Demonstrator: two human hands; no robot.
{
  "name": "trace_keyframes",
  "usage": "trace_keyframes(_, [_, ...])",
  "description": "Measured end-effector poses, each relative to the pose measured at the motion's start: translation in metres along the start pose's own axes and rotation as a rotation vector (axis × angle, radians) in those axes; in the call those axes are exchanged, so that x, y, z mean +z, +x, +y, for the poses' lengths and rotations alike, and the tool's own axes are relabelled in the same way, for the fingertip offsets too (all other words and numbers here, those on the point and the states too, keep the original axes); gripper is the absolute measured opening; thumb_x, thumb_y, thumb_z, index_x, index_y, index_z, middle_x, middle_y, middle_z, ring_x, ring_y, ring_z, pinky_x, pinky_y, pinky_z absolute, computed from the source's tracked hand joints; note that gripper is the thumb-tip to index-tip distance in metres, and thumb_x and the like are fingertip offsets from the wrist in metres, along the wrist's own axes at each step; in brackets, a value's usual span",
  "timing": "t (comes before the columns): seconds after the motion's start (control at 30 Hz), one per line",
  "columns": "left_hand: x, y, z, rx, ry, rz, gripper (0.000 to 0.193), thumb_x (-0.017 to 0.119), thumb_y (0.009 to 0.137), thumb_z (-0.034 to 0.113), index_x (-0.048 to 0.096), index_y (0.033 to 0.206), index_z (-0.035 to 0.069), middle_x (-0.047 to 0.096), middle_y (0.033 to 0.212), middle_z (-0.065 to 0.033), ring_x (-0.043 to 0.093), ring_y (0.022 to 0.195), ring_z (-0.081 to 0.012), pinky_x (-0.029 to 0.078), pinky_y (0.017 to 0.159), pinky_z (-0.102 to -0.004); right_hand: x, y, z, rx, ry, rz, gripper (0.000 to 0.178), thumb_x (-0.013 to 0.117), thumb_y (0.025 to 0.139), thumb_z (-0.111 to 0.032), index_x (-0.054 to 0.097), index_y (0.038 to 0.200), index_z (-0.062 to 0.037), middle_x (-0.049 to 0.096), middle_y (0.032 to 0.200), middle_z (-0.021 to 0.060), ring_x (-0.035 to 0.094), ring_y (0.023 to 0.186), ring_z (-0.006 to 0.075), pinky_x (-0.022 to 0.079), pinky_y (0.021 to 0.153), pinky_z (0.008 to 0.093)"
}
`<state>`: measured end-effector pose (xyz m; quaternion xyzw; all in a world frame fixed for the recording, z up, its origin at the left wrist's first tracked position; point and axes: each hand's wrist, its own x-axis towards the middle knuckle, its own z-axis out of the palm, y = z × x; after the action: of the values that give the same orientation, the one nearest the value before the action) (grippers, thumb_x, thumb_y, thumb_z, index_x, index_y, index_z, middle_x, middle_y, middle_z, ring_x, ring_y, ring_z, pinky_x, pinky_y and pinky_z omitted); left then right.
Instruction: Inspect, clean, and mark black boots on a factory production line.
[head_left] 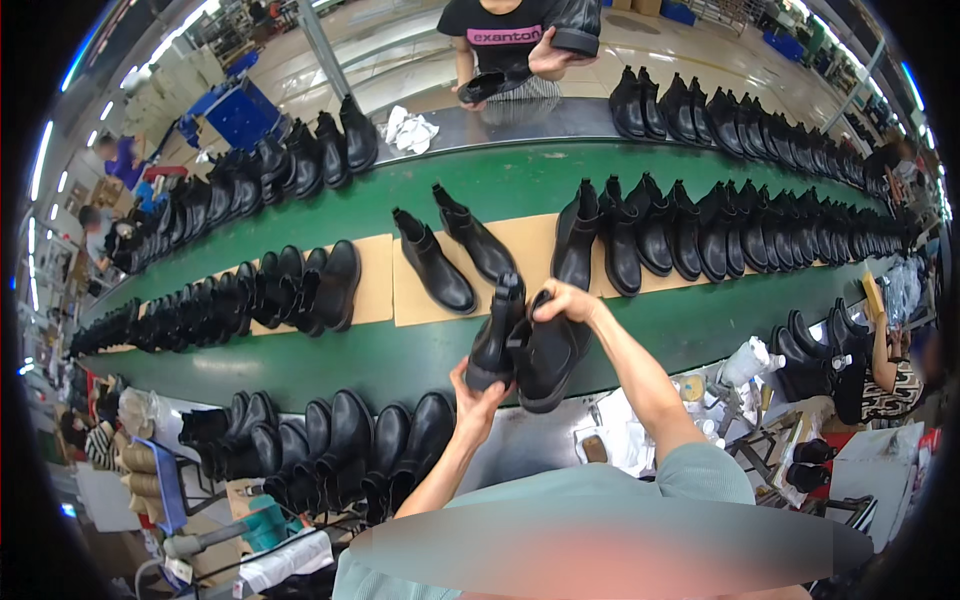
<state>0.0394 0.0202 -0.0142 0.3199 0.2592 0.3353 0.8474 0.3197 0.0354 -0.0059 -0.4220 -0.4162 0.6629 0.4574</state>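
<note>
Two black ankle boots are held side by side over the near edge of the green table. My left hand [477, 402] is closed around the lower end of the left boot [493, 345], whose shaft points away from me. The top of the right boot [546, 362] is pinched by my right hand [567, 302], and its toe hangs toward me. Just beyond them, a pair made up of a left standing boot [435, 265] and a right standing boot [478, 240] rests on a cardboard sheet [400, 300].
Rows of black boots [715, 230] line the green table [420, 365] on both sides. More boots [340, 440] stand at the near left. Across the table, a person [505, 50] holds two boots. White crumpled paper [410, 130] lies by the far edge; a white bottle [745, 362] is at the right.
</note>
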Motion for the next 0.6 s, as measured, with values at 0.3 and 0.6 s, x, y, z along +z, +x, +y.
trace_keyframes(0.3, [-0.037, -0.044, -0.036, -0.215, 0.357, 0.048, 0.089, 0.077, 0.066, -0.003, 0.013, 0.126, 0.014, 0.048, 0.117, -0.0185, 0.054, 0.104, -0.0239, 0.045, 0.09, -0.0385, 0.015, -0.015, 0.066, 0.063, 0.016, -0.207, 0.02, 0.072, 0.069, -0.016, 0.065, 0.074, 0.0025, 0.062, 0.069, 0.0024, 0.053, 0.068, 0.0086, 0.041, 0.065, 0.0237])
trace_keyframes(0.6, [-0.116, -0.074, -0.069, -0.219, 1.198, -0.148, 0.09, 0.086, 0.055, 0.027, 0.027, 0.12, 0.005, 0.044, 0.115, -0.0227, 0.047, 0.108, -0.03, 0.042, 0.089, -0.0423, 0.027, -0.027, 0.011, -0.022, -0.574, -0.442, 0.045, 0.077, 0.069, -0.025, 0.061, 0.104, -0.0022, 0.062, 0.102, 0.0107, 0.06, 0.093, 0.0211, 0.046, 0.084, 0.0333])
